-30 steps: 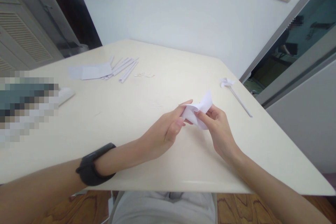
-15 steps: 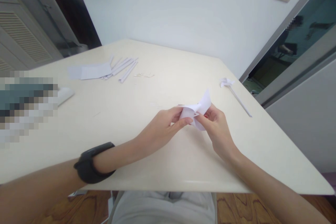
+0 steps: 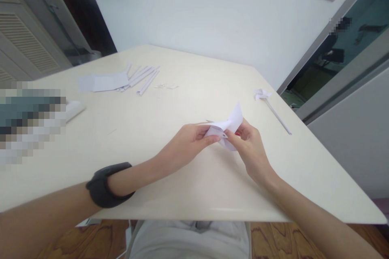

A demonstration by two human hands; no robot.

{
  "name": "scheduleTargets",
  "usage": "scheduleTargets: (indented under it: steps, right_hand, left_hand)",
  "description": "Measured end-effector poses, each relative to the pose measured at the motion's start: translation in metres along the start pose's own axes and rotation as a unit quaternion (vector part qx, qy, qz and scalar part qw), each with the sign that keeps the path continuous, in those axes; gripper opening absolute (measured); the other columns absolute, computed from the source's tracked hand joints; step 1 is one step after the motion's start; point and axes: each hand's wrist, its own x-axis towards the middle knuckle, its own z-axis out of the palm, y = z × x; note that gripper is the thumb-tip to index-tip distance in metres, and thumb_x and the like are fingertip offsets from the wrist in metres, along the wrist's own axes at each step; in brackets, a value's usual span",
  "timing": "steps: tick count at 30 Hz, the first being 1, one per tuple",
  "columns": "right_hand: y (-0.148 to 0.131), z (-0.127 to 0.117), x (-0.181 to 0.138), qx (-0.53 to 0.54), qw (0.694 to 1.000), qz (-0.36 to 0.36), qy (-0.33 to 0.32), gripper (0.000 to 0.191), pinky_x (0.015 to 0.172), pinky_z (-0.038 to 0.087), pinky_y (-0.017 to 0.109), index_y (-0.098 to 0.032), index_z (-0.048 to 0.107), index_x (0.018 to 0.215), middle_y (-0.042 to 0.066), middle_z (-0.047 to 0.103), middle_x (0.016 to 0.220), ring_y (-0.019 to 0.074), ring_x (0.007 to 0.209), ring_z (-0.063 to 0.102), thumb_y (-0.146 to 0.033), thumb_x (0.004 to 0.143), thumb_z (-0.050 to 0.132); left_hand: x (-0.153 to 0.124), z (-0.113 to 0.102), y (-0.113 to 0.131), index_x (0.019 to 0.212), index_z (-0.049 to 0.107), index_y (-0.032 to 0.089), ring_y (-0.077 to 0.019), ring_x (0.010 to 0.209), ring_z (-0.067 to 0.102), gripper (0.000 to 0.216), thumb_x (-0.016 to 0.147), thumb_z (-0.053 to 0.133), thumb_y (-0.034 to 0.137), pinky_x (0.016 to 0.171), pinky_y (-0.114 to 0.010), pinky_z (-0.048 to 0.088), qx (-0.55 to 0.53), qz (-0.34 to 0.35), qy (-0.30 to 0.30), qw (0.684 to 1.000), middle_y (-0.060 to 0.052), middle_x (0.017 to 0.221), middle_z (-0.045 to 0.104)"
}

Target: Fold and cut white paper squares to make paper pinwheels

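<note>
Both hands pinch 1 folded paper piece (image 3: 226, 127) just above the counter (image 3: 182, 105): the left hand (image 3: 185, 147) closes its grip on the left end, the right hand (image 3: 251, 145) on the underside. Its long axis slants, with the free tip pointing up and right.

Both forearms reach forward and converge at mid-frame, bare to the elbow. The left hand (image 3: 185, 145) is curled, palm turned inward, thumb and forefinger pressed together in a pinch at its far end. The right hand (image 3: 251, 145) faces it, fingers bent, fingertips (image 3: 231, 136) closed in a matching pinch just beside the left thumb. A black band (image 3: 105, 186) circles the left wrist.
</note>
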Motion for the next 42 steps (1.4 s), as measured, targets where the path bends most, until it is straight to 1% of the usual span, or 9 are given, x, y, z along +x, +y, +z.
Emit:
scheduleTargets:
  steps: [3,6,12,19,25,29,34,37,42]
  right_hand:
    - [0.0,0.0,0.0,0.003,1.0,0.006,-0.004,0.017,0.086,0.045,0.04,-0.021,0.063,0.101,0.006,0.064,0.104,0.025,0.097,0.059,-0.028,0.086,0.06]
    - [0.0,0.0,0.0,0.0,1.0,0.001,-0.006,0.014,0.086,0.045,0.039,-0.02,0.064,0.098,0.007,0.063,0.104,0.0247,0.098,0.059,-0.027,0.086,0.061]
    - [-0.003,0.001,0.0,-0.026,0.999,-0.025,-0.003,0.012,0.084,0.044,0.037,-0.02,0.065,0.095,0.006,0.064,0.101,0.0236,0.095,0.058,-0.026,0.085,0.062]
    - [-0.007,0.002,-0.001,-0.049,0.998,-0.043,-0.004,0.013,0.083,0.044,0.037,-0.02,0.067,0.097,0.005,0.065,0.105,0.0241,0.098,0.059,-0.023,0.085,0.062]
    - [-0.005,0.002,-0.002,-0.059,0.997,-0.049,-0.005,0.014,0.082,0.045,0.036,-0.021,0.068,0.098,0.005,0.064,0.108,0.0237,0.099,0.059,-0.021,0.085,0.062]
    - [-0.004,0.002,-0.002,-0.06,0.997,-0.054,-0.005,0.013,0.083,0.045,0.036,-0.022,0.067,0.098,0.005,0.064,0.108,0.023,0.1,0.058,-0.021,0.085,0.061]
    - [-0.006,0.002,-0.002,-0.053,0.997,-0.05,-0.008,0.01,0.085,0.045,0.036,-0.023,0.067,0.095,0.005,0.064,0.107,0.0232,0.099,0.058,-0.024,0.086,0.062]
    - [-0.006,0.002,-0.003,-0.045,0.998,-0.038,-0.013,0.013,0.085,0.046,0.037,-0.024,0.067,0.097,0.005,0.064,0.107,0.0234,0.099,0.058,-0.025,0.086,0.062]
    - [-0.004,0.001,-0.004,-0.022,0.999,-0.01,-0.022,0.016,0.085,0.046,0.038,-0.024,0.068,0.1,0.005,0.063,0.109,0.0241,0.099,0.058,-0.029,0.086,0.063]
  left_hand:
    - [0.002,-0.001,-0.002,0.114,0.068,0.023,-0.0243,0.117,0.06,0.032,0.088,0.059,0.041,0.093,-0.031,0.048,-0.019,-0.006,-0.002,1.0,-0.002,0.113,0.072]
    - [0.002,-0.002,-0.003,0.111,0.068,0.023,-0.0236,0.114,0.062,0.029,0.087,0.062,0.037,0.089,-0.03,0.049,-0.043,-0.01,0.006,0.999,-0.002,0.11,0.073]
    - [0.003,-0.002,-0.002,0.105,0.065,0.021,-0.02,0.094,0.07,0.024,0.081,0.069,0.024,0.078,-0.026,0.051,-0.084,-0.024,0.023,0.996,-0.002,0.1,0.075]
    - [0.003,-0.002,0.006,0.093,0.065,0.021,-0.0123,0.077,0.068,0.02,0.076,0.075,0.023,0.068,-0.019,0.048,-0.1,-0.045,0.057,0.992,0.001,0.091,0.075]
    - [0.001,-0.001,0.008,0.086,0.07,0.021,-0.0111,0.077,0.068,0.013,0.075,0.074,0.018,0.068,-0.017,0.047,-0.094,-0.024,0.071,0.993,0.004,0.088,0.076]
    - [0.001,-0.001,0.007,0.087,0.071,0.02,-0.0144,0.082,0.069,0.014,0.074,0.075,0.022,0.073,-0.021,0.049,-0.083,-0.017,0.076,0.994,0.001,0.095,0.076]
    - [0.002,-0.001,0.006,0.094,0.072,0.019,-0.0205,0.09,0.07,0.022,0.075,0.075,0.03,0.077,-0.027,0.052,-0.065,-0.017,0.079,0.995,-0.003,0.102,0.076]
    - [0.002,-0.001,0.006,0.096,0.073,0.019,-0.0212,0.093,0.069,0.023,0.076,0.074,0.031,0.079,-0.027,0.053,-0.059,-0.02,0.082,0.995,-0.003,0.104,0.076]
    - [0.002,-0.002,0.004,0.097,0.073,0.019,-0.0204,0.086,0.071,0.024,0.076,0.074,0.033,0.073,-0.026,0.054,-0.063,-0.039,0.078,0.994,-0.004,0.106,0.075]
